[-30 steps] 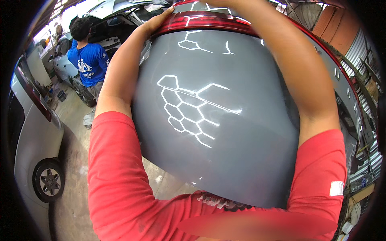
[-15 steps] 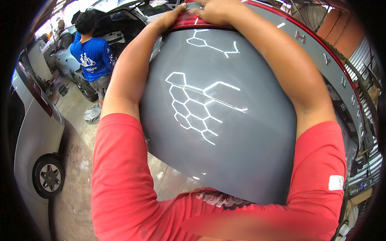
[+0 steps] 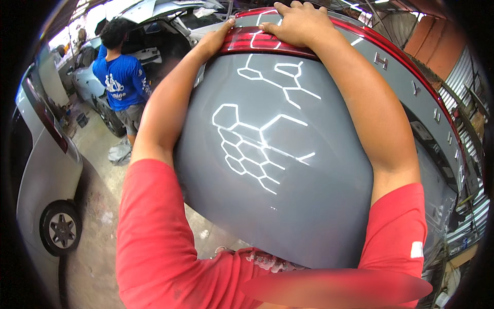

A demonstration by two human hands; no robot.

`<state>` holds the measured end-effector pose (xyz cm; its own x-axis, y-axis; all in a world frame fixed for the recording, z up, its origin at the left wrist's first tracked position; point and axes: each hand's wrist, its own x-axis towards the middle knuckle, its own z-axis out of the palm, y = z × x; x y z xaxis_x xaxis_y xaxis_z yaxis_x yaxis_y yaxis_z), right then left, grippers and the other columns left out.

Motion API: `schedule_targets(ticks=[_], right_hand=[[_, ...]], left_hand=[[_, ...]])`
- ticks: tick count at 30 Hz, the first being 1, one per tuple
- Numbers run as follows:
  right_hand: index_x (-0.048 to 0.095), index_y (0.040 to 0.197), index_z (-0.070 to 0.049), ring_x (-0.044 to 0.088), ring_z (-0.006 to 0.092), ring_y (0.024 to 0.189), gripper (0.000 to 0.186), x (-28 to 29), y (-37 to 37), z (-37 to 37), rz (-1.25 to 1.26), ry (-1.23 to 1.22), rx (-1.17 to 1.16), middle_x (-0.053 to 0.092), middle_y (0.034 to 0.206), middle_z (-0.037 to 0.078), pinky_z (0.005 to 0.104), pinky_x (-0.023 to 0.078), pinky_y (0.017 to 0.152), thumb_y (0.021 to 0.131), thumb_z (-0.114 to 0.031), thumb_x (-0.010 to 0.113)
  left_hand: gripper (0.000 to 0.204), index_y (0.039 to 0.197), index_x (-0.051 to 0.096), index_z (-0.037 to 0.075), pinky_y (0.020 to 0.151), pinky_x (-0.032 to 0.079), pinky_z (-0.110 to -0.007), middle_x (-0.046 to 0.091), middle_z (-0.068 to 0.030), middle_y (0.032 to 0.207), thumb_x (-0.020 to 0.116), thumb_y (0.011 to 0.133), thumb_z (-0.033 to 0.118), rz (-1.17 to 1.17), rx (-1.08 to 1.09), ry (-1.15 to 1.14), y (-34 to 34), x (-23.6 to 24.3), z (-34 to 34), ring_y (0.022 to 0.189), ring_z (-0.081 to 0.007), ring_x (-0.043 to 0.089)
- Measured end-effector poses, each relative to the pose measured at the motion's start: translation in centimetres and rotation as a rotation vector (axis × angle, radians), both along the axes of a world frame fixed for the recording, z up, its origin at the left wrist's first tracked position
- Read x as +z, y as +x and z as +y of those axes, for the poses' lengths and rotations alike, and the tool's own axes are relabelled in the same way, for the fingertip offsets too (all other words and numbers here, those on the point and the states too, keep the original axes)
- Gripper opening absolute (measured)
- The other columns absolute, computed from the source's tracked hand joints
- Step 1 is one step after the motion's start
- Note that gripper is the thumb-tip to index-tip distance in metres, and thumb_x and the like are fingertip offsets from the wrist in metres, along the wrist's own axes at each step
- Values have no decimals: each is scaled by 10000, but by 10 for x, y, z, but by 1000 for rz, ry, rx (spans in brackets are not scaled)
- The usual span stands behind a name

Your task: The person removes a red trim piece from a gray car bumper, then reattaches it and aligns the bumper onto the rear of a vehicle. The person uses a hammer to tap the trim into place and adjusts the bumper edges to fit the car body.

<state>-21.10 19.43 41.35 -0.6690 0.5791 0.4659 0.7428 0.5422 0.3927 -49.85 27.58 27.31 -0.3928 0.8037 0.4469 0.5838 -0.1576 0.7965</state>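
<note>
A curved grey car panel (image 3: 278, 216) fills the centre between my arms, with glossy hexagonal light reflections on it. A red tail-light strip (image 3: 242, 41) runs along its upper edge. My left hand (image 3: 216, 36) is on the upper left edge beside this strip, thumb side showing and most fingers hidden. My right hand (image 3: 303, 23) lies over the red-edged upper section, fingers apart and bent over the top, thumb resting near the tail light.
A co-worker in a blue shirt (image 3: 121, 82) stands at the left by a car with open panels (image 3: 82, 77). Another silver car (image 3: 41, 165) is along the left edge on the concrete floor (image 3: 98, 201). A red-edged panel with chrome lettering (image 3: 432, 134) and corrugated sheeting (image 3: 458, 77) are at the right.
My right hand has come lower into view and now rests with fingers spread on the upper section. My left hand stays at the edge, appearing slightly lower and further right.
</note>
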Motion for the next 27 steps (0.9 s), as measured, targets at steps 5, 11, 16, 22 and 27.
schedule_targets(ticks=[5,11,16,22,27], right_hand=[[523,1475,-71,496,383,1384,815,-20,-5,10,79,79,-33,558,1451,233,548,314,1180,919,-665,561],[488,1538,-157,468,345,1385,743,-61,-1,40,32,352,-42,532,1478,186,562,329,1138,983,-649,527],[514,1513,-122,457,374,1387,755,-71,9,42,29,375,22,535,1464,218,587,335,1114,952,-621,594],[530,1507,-129,484,374,1365,720,-61,19,33,12,340,60,539,1469,207,521,331,1149,956,-584,617],[525,1518,-162,501,382,1358,694,-50,20,29,46,295,-12,535,1487,199,503,335,1175,972,-583,604]], left_hand=[[1122,1251,674,-117,1121,385,-425,623,-377,1307,369,884,898,3,-21,-46,13,-2,-15,1317,-444,568],[980,1070,732,-111,1050,450,-462,669,-400,1124,411,940,805,-27,-48,-51,26,-27,-28,1206,-500,620],[920,942,759,-65,976,483,-504,696,-363,1019,408,963,785,-69,-52,-50,38,-38,-38,1078,-509,658],[841,810,708,-82,811,500,-519,666,-339,819,469,1001,702,-60,-137,41,39,-32,-48,823,-496,661],[822,791,684,-90,735,479,-533,642,-330,764,464,1026,666,-33,-259,102,35,-32,-45,732,-481,631]])
